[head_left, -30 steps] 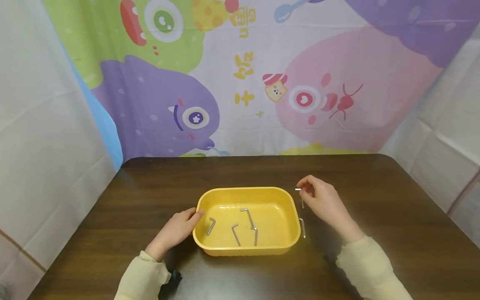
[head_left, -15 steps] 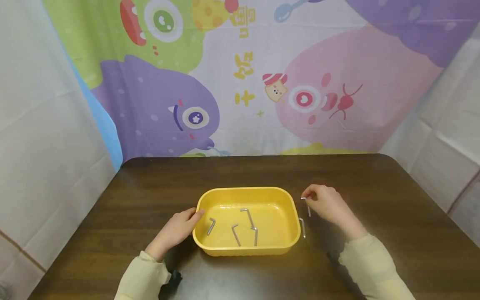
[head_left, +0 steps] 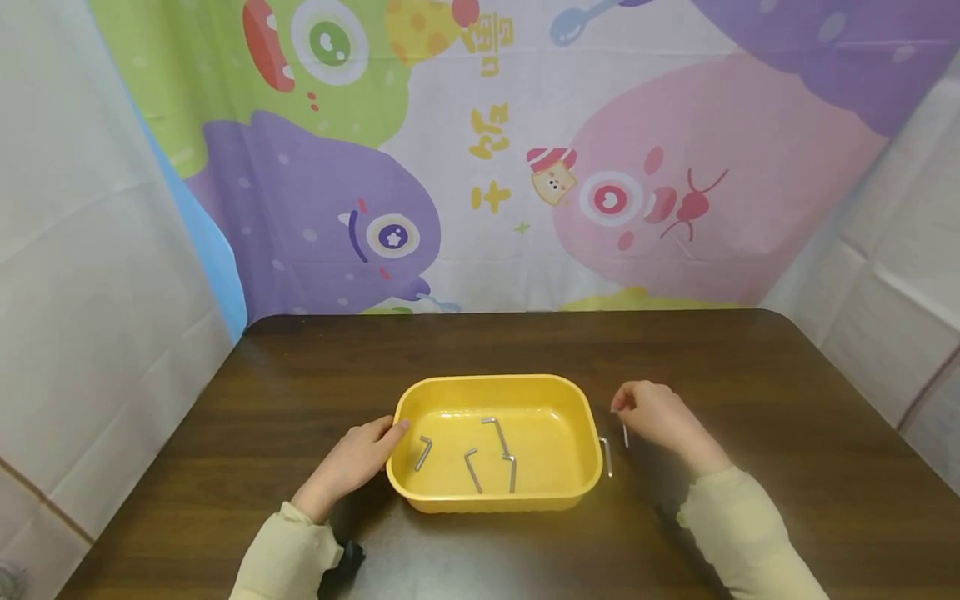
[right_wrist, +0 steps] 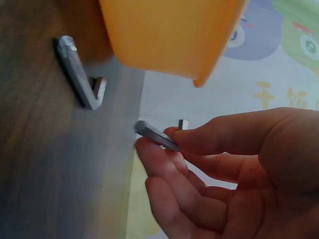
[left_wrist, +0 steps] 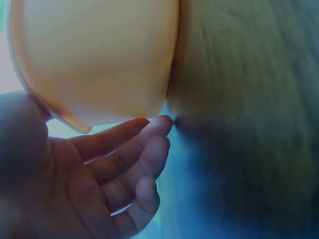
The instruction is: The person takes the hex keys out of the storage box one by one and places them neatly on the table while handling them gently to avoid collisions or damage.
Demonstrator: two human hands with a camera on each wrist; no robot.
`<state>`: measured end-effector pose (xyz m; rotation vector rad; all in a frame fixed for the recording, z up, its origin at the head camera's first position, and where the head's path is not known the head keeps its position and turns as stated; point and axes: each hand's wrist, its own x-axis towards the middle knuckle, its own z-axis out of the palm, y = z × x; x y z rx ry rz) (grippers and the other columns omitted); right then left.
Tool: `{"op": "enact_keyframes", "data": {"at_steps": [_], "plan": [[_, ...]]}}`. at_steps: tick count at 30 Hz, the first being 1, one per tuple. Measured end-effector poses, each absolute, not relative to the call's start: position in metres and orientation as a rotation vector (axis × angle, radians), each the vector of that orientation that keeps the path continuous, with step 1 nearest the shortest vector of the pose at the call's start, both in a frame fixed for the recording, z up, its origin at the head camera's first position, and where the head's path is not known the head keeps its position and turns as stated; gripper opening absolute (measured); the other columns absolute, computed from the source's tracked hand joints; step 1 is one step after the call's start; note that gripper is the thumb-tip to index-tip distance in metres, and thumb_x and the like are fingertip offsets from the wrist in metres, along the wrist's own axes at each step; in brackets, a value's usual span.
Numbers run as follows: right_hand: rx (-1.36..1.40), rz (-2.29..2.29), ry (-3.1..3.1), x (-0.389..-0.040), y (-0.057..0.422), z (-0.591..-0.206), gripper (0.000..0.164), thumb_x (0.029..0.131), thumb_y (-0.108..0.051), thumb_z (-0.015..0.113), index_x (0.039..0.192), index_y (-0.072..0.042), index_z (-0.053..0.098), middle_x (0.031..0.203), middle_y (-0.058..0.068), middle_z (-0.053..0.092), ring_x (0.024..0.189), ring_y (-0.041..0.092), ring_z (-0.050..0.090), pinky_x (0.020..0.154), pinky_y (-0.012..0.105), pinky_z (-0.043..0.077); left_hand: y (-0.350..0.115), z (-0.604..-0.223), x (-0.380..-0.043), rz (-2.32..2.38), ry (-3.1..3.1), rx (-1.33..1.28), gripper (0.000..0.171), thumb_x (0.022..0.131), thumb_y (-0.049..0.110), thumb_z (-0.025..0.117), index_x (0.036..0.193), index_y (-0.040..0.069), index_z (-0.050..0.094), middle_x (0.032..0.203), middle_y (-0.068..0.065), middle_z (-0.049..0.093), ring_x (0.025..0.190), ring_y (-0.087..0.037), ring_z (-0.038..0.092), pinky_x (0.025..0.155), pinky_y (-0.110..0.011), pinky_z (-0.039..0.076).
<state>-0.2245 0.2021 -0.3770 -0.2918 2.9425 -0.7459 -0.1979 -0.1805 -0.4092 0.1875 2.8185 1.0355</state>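
Note:
My left hand [head_left: 352,458] grips the left end of a yellow tray [head_left: 551,450], thumb over the rim and fingers against the outer wall. The left wrist view has the fingers [left_wrist: 157,154] bent beneath the tray's side. To the right of the tray, my right hand [head_left: 663,419] pinches an L-shaped hex key [head_left: 626,437] between thumb and fingers. Its long arm [right_wrist: 157,136] shows clearly in the right wrist view. Another hex key [head_left: 608,460] lies on the table right by the tray's right wall. Several hex keys [head_left: 472,471] lie scattered on the tray floor.
A dark wooden table [head_left: 315,358] carries everything. Behind it hangs a cartoon-printed cloth [head_left: 495,250], with pale cloth walls [head_left: 105,250] at either side. A small black object [head_left: 348,560] is by the left sleeve.
My right hand has drawn back to the right and nearer to me, bringing the pinched hex key lower beside the one on the table. The left hand and tray stay put.

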Motion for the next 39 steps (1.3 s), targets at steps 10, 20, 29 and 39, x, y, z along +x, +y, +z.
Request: {"op": "enact_keyframes", "data": {"at_steps": [10,20,29,39], "plan": [[-0.184,-0.723,2.845,-0.225,0.198,-0.387,0.003,0.08,-0.009,0.057,0.08,-0.006,0.058,0.062,0.001,0.056,0.054,0.013,0.054,0.056,0.029,0.041,-0.181,-0.41,-0.198,1.046,2.828,0.195,0.035,0.095,0.039,0.042,0.1,0.009,0.06,0.068,0.0,0.051,0.067,-0.014,0.048,0.061,-0.028,0.037],[-0.134,-0.762,2.8,-0.224,0.199,-0.394,0.003,0.081,-0.006,0.057,0.078,-0.003,0.056,0.064,0.004,0.056,0.054,0.014,0.055,0.052,0.028,0.044,-0.181,-0.41,-0.198,1.044,2.823,0.194,0.035,0.095,0.039,0.042,0.099,0.009,0.06,0.065,0.0,0.048,0.064,-0.014,0.047,0.059,-0.028,0.036],[-0.128,-0.747,2.816,-0.227,0.199,-0.4,0.003,0.076,-0.003,0.054,0.077,-0.004,0.057,0.065,0.003,0.057,0.055,0.014,0.055,0.054,0.029,0.044,-0.18,-0.41,-0.197,1.044,2.818,0.188,0.034,0.095,0.038,0.042,0.099,0.009,0.06,0.065,0.0,0.048,0.062,-0.013,0.046,0.058,-0.027,0.036],[-0.121,-0.75,2.802,-0.228,0.198,-0.403,0.003,0.078,-0.005,0.056,0.076,-0.003,0.055,0.065,0.004,0.056,0.054,0.014,0.055,0.056,0.029,0.043,-0.181,-0.41,-0.198,1.035,2.819,0.189,0.036,0.095,0.038,0.042,0.103,0.008,0.06,0.068,-0.001,0.051,0.065,-0.014,0.048,0.059,-0.028,0.037]]}}
